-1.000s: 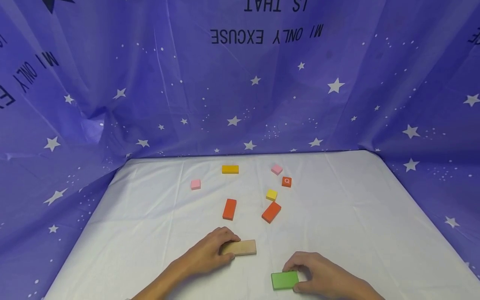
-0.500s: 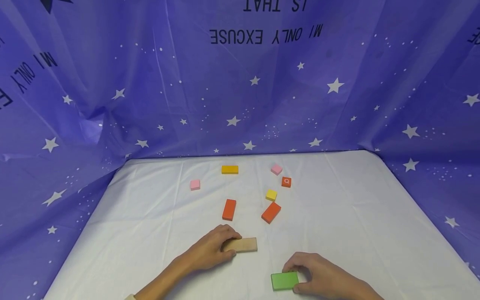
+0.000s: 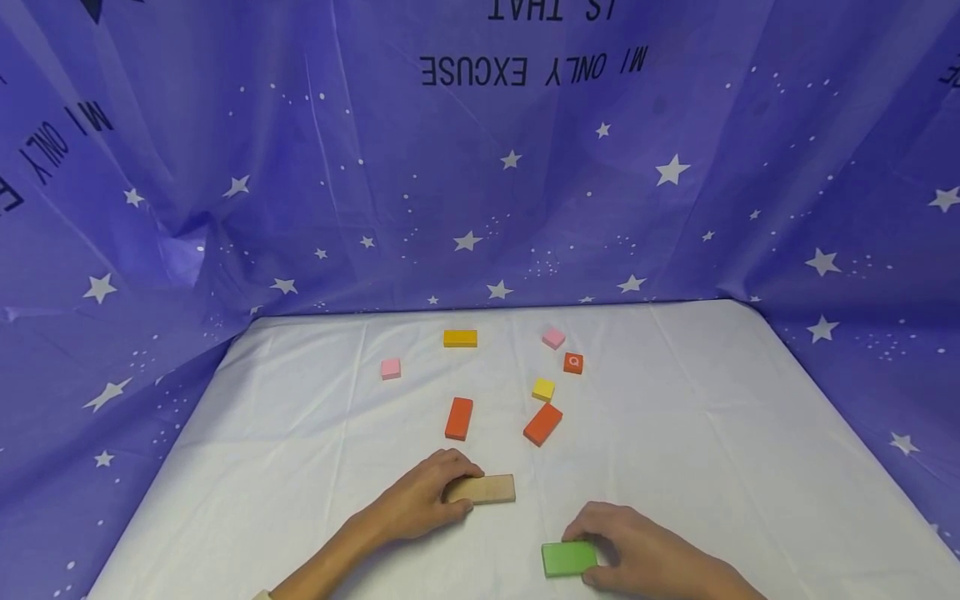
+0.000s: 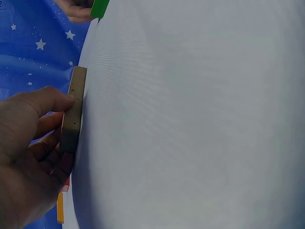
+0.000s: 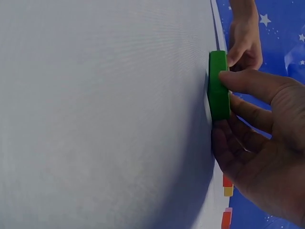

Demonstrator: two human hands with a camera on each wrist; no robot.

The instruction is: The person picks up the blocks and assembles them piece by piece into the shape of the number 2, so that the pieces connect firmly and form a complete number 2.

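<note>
My left hand (image 3: pixel 420 500) grips the left part of a plain wooden block (image 3: pixel 489 489), thumb on its near side and fingers on its far side. In the left wrist view, the same wooden block (image 4: pixel 74 112) shows its long narrow edge. Lower and to the right, my right hand (image 3: pixel 637 546) holds a green block (image 3: pixel 567 559) by its right end. The right wrist view shows the thumb pressed on the near edge of the green block (image 5: pixel 218 86). A gap of white cloth separates the two held blocks.
Two red blocks (image 3: pixel 459 419) lie beyond the hands, with a small yellow block (image 3: pixel 543 389) by the right one. Farther back are an orange-yellow block (image 3: pixel 461 339), two pink blocks (image 3: pixel 391 368) and a red block marked Q (image 3: pixel 573 363). A purple star-patterned curtain (image 3: pixel 480 200) surrounds the white table (image 3: pixel 675 400).
My left hand and the wooden block have shifted slightly away and to the right. The green block and my right hand stay almost in place. The other blocks have not moved.
</note>
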